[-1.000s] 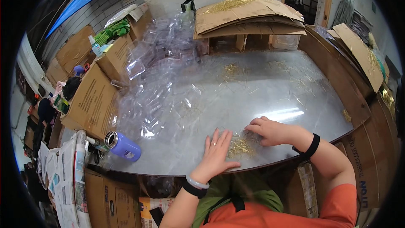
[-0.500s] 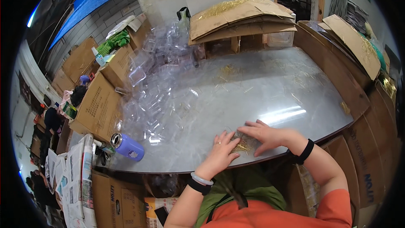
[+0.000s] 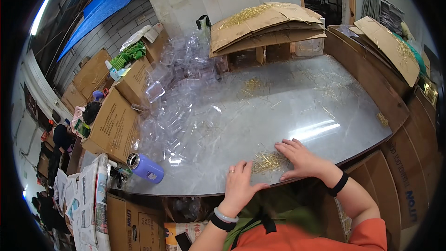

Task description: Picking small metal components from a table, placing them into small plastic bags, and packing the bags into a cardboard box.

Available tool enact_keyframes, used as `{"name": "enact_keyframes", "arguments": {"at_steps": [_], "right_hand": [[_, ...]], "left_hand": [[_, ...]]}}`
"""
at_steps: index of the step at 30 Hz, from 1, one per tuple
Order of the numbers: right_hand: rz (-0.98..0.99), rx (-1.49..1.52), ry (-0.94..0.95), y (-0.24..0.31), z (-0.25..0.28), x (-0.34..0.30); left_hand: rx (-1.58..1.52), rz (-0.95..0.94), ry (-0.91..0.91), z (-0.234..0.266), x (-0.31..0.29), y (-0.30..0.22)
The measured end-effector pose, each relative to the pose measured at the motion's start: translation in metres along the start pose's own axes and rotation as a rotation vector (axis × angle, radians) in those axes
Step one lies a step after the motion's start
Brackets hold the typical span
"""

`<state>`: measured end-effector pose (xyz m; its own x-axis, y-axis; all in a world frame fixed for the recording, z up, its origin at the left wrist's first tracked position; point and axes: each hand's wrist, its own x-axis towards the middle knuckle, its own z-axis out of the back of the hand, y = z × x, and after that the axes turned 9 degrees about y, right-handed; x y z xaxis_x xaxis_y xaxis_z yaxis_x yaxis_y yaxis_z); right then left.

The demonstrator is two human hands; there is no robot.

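A small pile of thin gold wire pieces lies near the front edge of the grey tabletop. On its left side my left hand rests with the fingers stretched forward and the thumb out, touching or almost touching the wires. My right hand lies along the pile's right side, fingers extended, its fingertips beyond the pile. Neither hand grips anything. More gold wires are scattered farther back on the table.
Many clear plastic boxes heap over the table's left side. A purple bottle stands near the front left corner. Cardboard walls border the left, and a cardboard cover spans the back. A tall cardboard side edges the right.
My hands have moved apart, the left one toward the left and nearer to me, the right one slightly right. The gold wire pile between them now shows more fully.
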<state>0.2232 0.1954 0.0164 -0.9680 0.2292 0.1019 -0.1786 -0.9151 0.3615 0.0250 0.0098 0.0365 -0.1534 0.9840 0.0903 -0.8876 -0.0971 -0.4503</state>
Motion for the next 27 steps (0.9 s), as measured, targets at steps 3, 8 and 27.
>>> {"name": "enact_keyframes", "arguments": {"at_steps": [3, 8, 27], "right_hand": [[0.007, -0.011, -0.035, 0.012, -0.001, 0.009], [0.098, 0.084, -0.103, 0.013, -0.019, 0.032], [0.146, 0.092, -0.125, 0.011, -0.018, 0.026]], "left_hand": [[-0.056, -0.068, -0.106, -0.015, 0.003, 0.004], [-0.351, -0.082, -0.054, -0.024, 0.023, 0.027], [0.172, -0.112, -0.012, 0.0, 0.036, 0.024]]}}
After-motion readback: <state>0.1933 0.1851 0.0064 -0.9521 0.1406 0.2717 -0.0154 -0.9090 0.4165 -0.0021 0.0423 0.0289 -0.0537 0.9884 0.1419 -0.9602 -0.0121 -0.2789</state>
